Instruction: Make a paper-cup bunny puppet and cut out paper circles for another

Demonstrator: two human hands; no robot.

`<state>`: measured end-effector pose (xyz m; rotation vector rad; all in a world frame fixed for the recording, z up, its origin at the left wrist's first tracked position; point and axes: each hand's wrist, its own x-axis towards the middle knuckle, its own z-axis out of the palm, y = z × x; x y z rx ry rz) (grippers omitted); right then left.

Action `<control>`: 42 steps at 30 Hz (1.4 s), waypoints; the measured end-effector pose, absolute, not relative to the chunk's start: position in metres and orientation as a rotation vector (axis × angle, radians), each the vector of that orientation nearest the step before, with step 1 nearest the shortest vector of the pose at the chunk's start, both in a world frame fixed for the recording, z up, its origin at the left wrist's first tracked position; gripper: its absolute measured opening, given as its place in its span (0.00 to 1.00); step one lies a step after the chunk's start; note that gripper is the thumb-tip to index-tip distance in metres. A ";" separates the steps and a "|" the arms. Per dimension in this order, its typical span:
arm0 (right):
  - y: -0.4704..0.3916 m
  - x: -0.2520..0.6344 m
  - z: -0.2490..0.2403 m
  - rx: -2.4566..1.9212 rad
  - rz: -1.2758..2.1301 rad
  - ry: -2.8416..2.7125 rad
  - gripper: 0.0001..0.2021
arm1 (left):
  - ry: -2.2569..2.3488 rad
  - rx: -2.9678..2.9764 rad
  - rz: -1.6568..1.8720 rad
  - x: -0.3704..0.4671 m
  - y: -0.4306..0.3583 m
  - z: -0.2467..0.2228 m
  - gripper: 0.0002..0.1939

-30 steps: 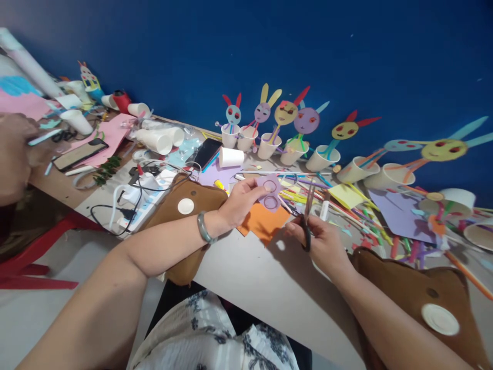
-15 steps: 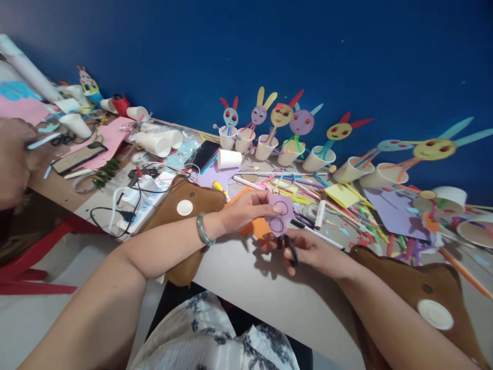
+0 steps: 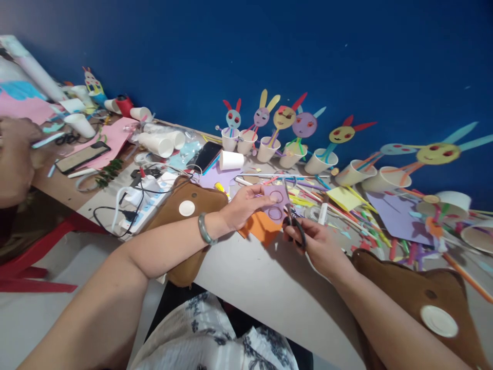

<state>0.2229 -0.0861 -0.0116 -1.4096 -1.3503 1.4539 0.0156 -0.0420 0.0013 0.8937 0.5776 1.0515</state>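
Between thumb and fingers, my left hand (image 3: 243, 206) pinches a small piece of purple paper (image 3: 276, 204) with two circles drawn on it, one above the other. My right hand (image 3: 314, 241) is closed round the handles of black-handled scissors (image 3: 296, 231). Their blades point up along the paper's right edge; I cannot tell whether they touch or cut it. Beneath the paper, a sheet of orange paper (image 3: 262, 230) lies on the table.
Paper cups with rabbit-faced figures (image 3: 304, 125) line the back by the blue wall. Brown cushions (image 3: 416, 303) flank the work area. A power strip (image 3: 144, 208) with cables and a phone (image 3: 208, 156) lie left. Paper scraps and straws cover the right. Another person's hand (image 3: 17, 154) is far left.
The scissors have come up from below the purple paper to its right edge, blades now pointing upward. The paper has shifted slightly left with my left hand.
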 end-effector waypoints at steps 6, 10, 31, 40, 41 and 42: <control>-0.086 0.222 -0.013 -1.398 1.273 -1.402 0.22 | 0.679 0.881 1.201 0.017 -0.036 -0.003 0.20; -0.091 0.222 -0.012 -1.348 1.177 -1.559 0.20 | 0.744 0.888 1.279 0.017 -0.035 -0.002 0.18; -0.096 0.217 -0.012 -1.390 1.144 -1.697 0.18 | 0.672 1.059 1.172 0.018 -0.050 0.000 0.23; -0.095 0.217 -0.015 -1.362 1.212 -1.632 0.17 | 0.724 0.973 1.192 0.022 -0.051 -0.004 0.21; -0.095 0.217 -0.016 -1.358 1.218 -1.630 0.17 | 0.723 0.971 1.188 0.022 -0.051 -0.004 0.21; -0.095 0.218 -0.016 -1.353 1.223 -1.630 0.16 | 0.724 0.970 1.185 0.022 -0.051 -0.004 0.21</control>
